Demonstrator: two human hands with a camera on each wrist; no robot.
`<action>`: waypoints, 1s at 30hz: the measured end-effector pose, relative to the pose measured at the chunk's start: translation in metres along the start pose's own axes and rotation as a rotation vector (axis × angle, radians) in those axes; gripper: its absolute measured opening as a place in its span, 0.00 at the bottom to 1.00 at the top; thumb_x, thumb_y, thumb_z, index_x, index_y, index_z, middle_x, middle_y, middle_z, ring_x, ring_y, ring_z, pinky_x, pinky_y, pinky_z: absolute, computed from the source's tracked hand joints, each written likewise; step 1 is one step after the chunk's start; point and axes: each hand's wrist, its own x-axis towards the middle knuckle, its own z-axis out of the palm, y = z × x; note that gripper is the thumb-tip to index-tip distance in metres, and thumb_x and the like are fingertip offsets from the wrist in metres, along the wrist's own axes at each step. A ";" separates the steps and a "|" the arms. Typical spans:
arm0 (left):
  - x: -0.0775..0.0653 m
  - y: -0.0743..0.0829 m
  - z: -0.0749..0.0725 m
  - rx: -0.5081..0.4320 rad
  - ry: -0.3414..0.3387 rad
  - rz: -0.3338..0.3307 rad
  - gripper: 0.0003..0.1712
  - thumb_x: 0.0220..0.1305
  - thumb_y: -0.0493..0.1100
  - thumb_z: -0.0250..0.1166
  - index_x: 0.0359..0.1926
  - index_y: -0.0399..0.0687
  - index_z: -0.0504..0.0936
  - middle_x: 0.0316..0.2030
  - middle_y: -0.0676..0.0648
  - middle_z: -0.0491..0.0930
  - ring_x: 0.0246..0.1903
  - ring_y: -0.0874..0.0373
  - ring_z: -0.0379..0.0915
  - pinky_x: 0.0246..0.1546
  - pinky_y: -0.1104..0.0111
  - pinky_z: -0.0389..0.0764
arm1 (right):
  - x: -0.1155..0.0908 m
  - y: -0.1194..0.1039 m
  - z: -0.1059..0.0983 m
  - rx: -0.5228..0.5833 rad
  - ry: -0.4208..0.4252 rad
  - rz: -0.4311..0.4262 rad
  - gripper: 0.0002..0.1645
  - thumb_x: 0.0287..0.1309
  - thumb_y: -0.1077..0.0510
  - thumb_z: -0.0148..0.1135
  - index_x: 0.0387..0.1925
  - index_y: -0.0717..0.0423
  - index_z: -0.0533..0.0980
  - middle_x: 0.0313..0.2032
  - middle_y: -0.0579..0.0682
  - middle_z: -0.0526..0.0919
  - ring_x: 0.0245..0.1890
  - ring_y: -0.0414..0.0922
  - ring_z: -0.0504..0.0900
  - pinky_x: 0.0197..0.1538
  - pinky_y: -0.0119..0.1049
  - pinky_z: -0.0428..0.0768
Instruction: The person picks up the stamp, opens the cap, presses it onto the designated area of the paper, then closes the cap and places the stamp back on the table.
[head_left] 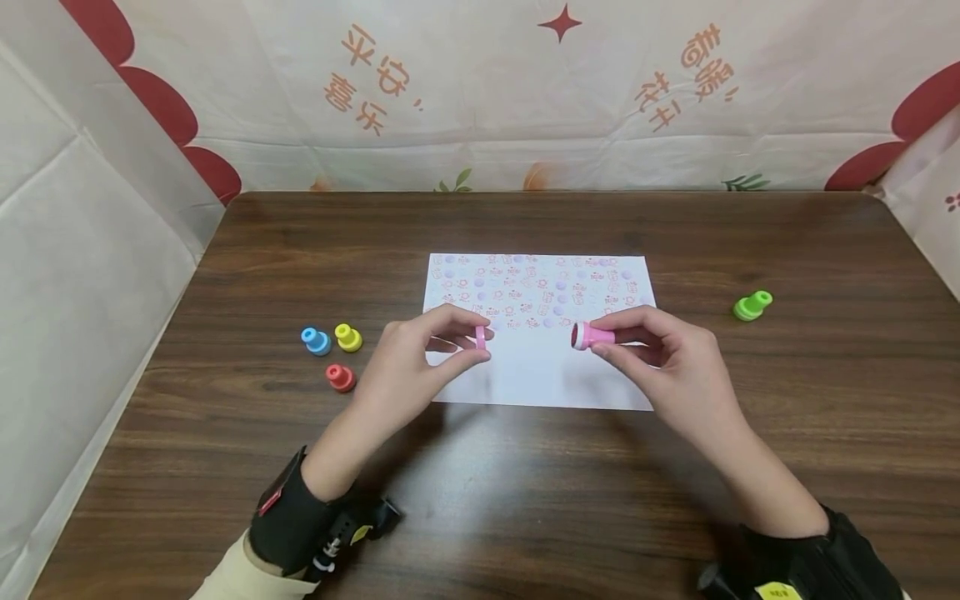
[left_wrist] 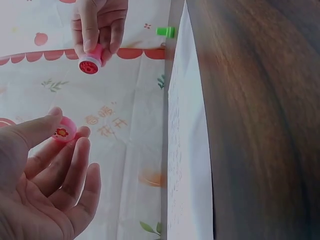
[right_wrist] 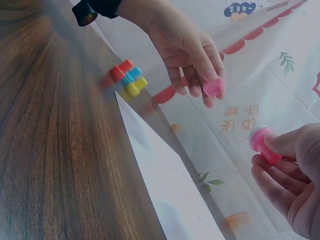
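Note:
Over the left part of a white paper, my left hand pinches a small round pink cap between thumb and fingers. A flower picture shows on the cap in the left wrist view. My right hand grips a pink stamp by its handle, above the paper's right part. The stamp's red face is uncovered and turned toward the left hand. Cap and stamp are apart. Rows of small red and purple prints cover the paper's upper half.
Left of the paper stand a blue stamp, a yellow stamp and a red stamp. A green stamp is at the right. The brown wooden table meets a patterned cloth at its far edge.

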 end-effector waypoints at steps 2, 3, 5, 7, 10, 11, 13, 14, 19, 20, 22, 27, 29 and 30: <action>-0.001 0.000 -0.001 0.007 0.003 -0.008 0.17 0.53 0.41 0.72 0.45 0.45 0.82 0.38 0.50 0.87 0.35 0.65 0.80 0.43 0.63 0.86 | 0.000 0.000 0.000 0.007 -0.003 0.008 0.15 0.44 0.69 0.72 0.37 0.60 0.83 0.31 0.48 0.86 0.30 0.33 0.82 0.36 0.16 0.81; -0.001 0.001 -0.001 0.011 0.003 -0.012 0.17 0.53 0.41 0.72 0.45 0.45 0.82 0.38 0.50 0.87 0.35 0.65 0.80 0.43 0.63 0.86 | -0.001 0.000 0.000 0.007 -0.005 0.011 0.15 0.44 0.69 0.73 0.38 0.59 0.83 0.31 0.48 0.86 0.29 0.33 0.82 0.36 0.16 0.81; -0.001 0.001 -0.002 0.018 0.007 -0.013 0.17 0.53 0.41 0.72 0.45 0.45 0.82 0.38 0.50 0.87 0.35 0.65 0.80 0.43 0.63 0.86 | -0.001 0.000 0.000 0.006 -0.011 0.018 0.15 0.44 0.69 0.73 0.38 0.59 0.83 0.31 0.52 0.86 0.29 0.33 0.82 0.36 0.16 0.81; -0.002 0.001 -0.004 0.022 0.012 -0.014 0.17 0.53 0.41 0.72 0.46 0.46 0.82 0.38 0.50 0.86 0.35 0.65 0.80 0.43 0.62 0.86 | -0.002 0.000 0.001 0.008 -0.016 0.025 0.15 0.45 0.68 0.72 0.38 0.59 0.83 0.31 0.54 0.86 0.29 0.33 0.82 0.36 0.16 0.81; -0.004 0.000 -0.005 0.022 0.017 -0.012 0.17 0.54 0.41 0.72 0.46 0.47 0.82 0.38 0.50 0.86 0.35 0.65 0.80 0.43 0.62 0.86 | -0.002 0.001 0.002 0.013 -0.021 0.024 0.14 0.45 0.69 0.72 0.38 0.60 0.82 0.31 0.54 0.86 0.29 0.33 0.81 0.36 0.16 0.81; -0.005 0.000 -0.005 0.022 0.018 -0.012 0.17 0.54 0.41 0.71 0.46 0.48 0.82 0.38 0.50 0.86 0.35 0.65 0.80 0.43 0.63 0.86 | -0.002 0.002 0.002 0.018 -0.023 0.021 0.14 0.45 0.70 0.71 0.38 0.60 0.82 0.31 0.54 0.86 0.30 0.33 0.82 0.36 0.16 0.82; -0.006 -0.001 -0.006 0.022 0.018 -0.011 0.16 0.55 0.41 0.71 0.46 0.48 0.82 0.38 0.50 0.86 0.35 0.66 0.80 0.43 0.63 0.86 | -0.002 0.001 0.003 0.016 -0.028 0.011 0.14 0.46 0.70 0.71 0.38 0.60 0.82 0.31 0.54 0.86 0.30 0.33 0.81 0.36 0.16 0.81; -0.006 -0.001 -0.006 0.023 0.019 -0.009 0.16 0.55 0.41 0.71 0.46 0.47 0.82 0.38 0.50 0.86 0.35 0.65 0.80 0.43 0.63 0.86 | -0.001 0.001 0.003 0.015 -0.031 0.006 0.14 0.46 0.70 0.71 0.38 0.59 0.82 0.31 0.53 0.86 0.30 0.33 0.81 0.36 0.16 0.81; -0.009 -0.002 -0.009 0.028 0.021 -0.008 0.17 0.54 0.41 0.72 0.46 0.46 0.82 0.37 0.49 0.87 0.34 0.65 0.80 0.43 0.62 0.86 | 0.001 -0.001 0.006 0.004 -0.040 0.004 0.15 0.47 0.69 0.71 0.39 0.58 0.82 0.32 0.52 0.86 0.31 0.34 0.80 0.36 0.15 0.81; -0.009 -0.003 -0.010 0.031 0.021 -0.010 0.17 0.54 0.41 0.72 0.46 0.46 0.82 0.37 0.49 0.87 0.34 0.65 0.80 0.43 0.62 0.86 | 0.001 -0.001 0.007 0.006 -0.041 0.007 0.15 0.47 0.69 0.71 0.40 0.58 0.82 0.32 0.52 0.86 0.31 0.34 0.80 0.37 0.15 0.81; -0.011 -0.003 -0.012 0.041 0.022 -0.017 0.17 0.53 0.41 0.72 0.46 0.47 0.82 0.37 0.50 0.87 0.34 0.65 0.80 0.44 0.61 0.86 | 0.001 -0.002 0.009 0.013 -0.045 0.014 0.15 0.47 0.69 0.71 0.40 0.59 0.82 0.32 0.52 0.86 0.32 0.34 0.80 0.37 0.15 0.81; -0.014 -0.005 -0.016 0.055 0.028 -0.036 0.18 0.53 0.41 0.73 0.46 0.47 0.82 0.36 0.49 0.87 0.35 0.64 0.81 0.44 0.60 0.86 | 0.003 -0.003 0.014 0.019 -0.069 0.026 0.14 0.49 0.67 0.70 0.41 0.59 0.82 0.34 0.52 0.86 0.33 0.34 0.80 0.37 0.15 0.80; -0.015 -0.005 -0.018 0.054 0.035 -0.036 0.18 0.52 0.41 0.73 0.46 0.46 0.82 0.37 0.49 0.87 0.35 0.63 0.81 0.44 0.59 0.86 | 0.004 -0.004 0.016 0.019 -0.079 0.028 0.14 0.50 0.66 0.70 0.42 0.59 0.82 0.34 0.51 0.86 0.33 0.34 0.80 0.38 0.15 0.80; -0.016 -0.005 -0.019 0.054 0.038 -0.036 0.18 0.52 0.41 0.73 0.46 0.46 0.82 0.37 0.49 0.87 0.34 0.63 0.81 0.43 0.60 0.86 | 0.004 -0.004 0.017 0.020 -0.083 0.029 0.14 0.50 0.66 0.70 0.42 0.58 0.82 0.34 0.51 0.86 0.34 0.34 0.80 0.38 0.15 0.80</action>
